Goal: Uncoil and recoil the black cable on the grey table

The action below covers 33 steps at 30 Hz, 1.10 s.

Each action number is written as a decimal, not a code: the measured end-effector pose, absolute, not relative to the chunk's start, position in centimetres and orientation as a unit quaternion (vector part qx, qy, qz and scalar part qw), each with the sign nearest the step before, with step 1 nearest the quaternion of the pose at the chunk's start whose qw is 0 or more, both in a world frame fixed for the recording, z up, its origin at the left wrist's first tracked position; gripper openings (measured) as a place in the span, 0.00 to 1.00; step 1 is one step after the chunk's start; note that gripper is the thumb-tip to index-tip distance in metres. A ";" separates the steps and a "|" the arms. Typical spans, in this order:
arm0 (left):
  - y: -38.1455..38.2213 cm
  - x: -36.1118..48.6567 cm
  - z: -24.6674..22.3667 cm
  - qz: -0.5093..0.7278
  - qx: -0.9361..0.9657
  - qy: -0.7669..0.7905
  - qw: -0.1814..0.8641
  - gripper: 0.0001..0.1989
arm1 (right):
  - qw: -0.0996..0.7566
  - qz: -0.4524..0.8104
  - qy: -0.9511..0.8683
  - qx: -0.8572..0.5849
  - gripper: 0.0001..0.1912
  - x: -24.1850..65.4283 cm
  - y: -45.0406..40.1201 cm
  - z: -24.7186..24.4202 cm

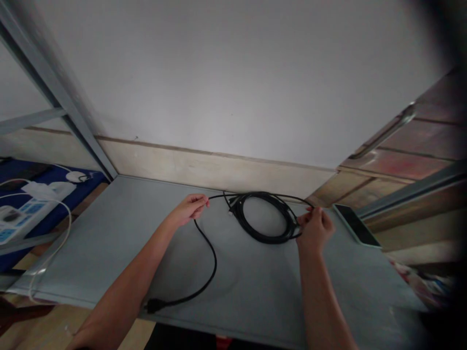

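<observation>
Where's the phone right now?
In the head view, the phone lies on the grey table at the right, just beyond the right hand, beside the metal frame bar.

Has a plain white wall [226,87] at the back, with a beige skirting strip [175,161] along its foot. Shows a grey desktop [105,214] against that strip and a grey metal frame [78,130] rising at left, past a blue-covered surface [85,188]. Turns at right to a brownish tiled wall [419,141] with a metal bar [386,130]. Includes beige flooring [36,328] at lower left. Looks dim, brightest mid-wall.
</observation>
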<state>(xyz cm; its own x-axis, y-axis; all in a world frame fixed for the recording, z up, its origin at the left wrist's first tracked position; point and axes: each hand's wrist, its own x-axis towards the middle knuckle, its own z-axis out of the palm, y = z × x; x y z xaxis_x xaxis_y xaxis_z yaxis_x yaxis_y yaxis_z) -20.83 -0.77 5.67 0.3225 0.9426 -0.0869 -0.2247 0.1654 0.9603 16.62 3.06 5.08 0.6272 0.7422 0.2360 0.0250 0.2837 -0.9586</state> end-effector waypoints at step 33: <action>-1.2 -19.7 6.2 0.520 0.479 0.449 0.546 0.15 | 0.168 0.648 -0.634 -0.388 0.26 9.0 -1.3 4.8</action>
<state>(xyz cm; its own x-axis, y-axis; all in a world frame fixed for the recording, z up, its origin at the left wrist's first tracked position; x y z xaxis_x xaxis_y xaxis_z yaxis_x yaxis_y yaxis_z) -19.71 -1.22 6.23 0.0553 0.9984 0.0088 -0.1382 -0.0010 0.9904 8.97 -1.27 4.77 -0.6422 0.7097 -0.2897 0.2739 -0.1405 -0.9514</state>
